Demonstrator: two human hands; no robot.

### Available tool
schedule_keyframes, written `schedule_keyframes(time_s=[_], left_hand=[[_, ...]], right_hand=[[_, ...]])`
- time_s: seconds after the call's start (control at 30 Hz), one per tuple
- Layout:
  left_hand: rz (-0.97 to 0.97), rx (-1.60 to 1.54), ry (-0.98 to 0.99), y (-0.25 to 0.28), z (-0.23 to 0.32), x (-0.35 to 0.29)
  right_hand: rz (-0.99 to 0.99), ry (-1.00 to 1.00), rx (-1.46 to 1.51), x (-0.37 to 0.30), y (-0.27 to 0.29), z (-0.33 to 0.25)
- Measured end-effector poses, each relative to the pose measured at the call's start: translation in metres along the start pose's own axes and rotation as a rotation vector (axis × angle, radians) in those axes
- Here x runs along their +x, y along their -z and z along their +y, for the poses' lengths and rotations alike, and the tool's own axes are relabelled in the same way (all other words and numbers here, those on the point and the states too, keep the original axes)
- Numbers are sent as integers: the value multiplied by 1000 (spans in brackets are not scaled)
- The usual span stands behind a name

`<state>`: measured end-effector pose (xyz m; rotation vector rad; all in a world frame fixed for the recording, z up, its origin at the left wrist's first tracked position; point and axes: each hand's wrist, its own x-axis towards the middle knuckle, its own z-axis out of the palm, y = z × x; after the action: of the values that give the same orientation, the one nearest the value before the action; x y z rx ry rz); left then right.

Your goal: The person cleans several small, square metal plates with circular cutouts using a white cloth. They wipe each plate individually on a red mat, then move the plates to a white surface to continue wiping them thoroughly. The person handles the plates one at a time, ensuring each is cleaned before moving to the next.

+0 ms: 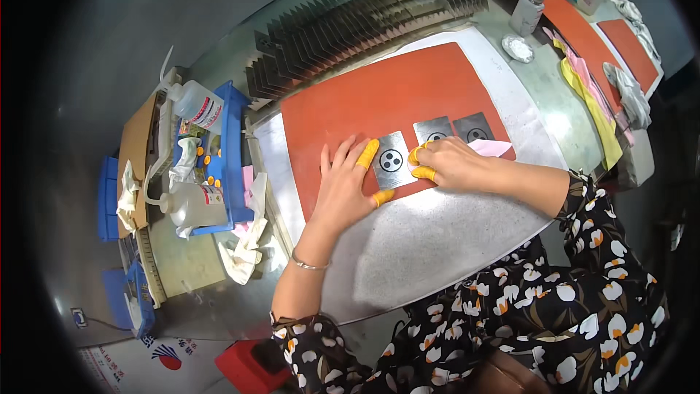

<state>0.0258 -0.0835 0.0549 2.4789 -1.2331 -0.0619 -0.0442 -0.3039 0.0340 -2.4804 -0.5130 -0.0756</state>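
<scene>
A silver metal plate (391, 163) with a black ring and three dark dots lies on the orange-red mat (379, 87). My left hand (343, 179) is spread along its left edge; the yellow-capped index finger touches the upper corner and the thumb the lower one. Yellow finger covers also show on my right hand (452, 163), whose fingers are pinched at the plate's right side round a folded pink wipe (490, 147). Part of this wipe sticks out beyond the wrist. Two similar plates, a lighter one (432, 129) and a darker one (474, 128), lie behind my right hand, partly covered.
At the back stands a long rack (364, 25) of upright plates. On the left, a blue tray (235, 153) holds squeeze bottles (198, 106) and small items. A metal-topped bottle (526, 13), a small white dish (517, 48) and yellow cloth (594, 117) are on the right.
</scene>
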Motion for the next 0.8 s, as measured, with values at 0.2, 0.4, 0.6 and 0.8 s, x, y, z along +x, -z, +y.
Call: schedule_keyframes(time_s=[0.2,0.4,0.6,0.8], left_hand=[[9,-50,-12,14,-32,-36],[73,-80,36,16,-38,-39],[93,-134,136,19,-37,-42],[344,-67,177,-5,-63,-63]], right_hand=[[-30,-28,-112,0,-5,1],[-91,76,-111,24,-22,-17],[-56,101,-86,22,-29,-21],[-215,-6,-133,20,-16,-26]])
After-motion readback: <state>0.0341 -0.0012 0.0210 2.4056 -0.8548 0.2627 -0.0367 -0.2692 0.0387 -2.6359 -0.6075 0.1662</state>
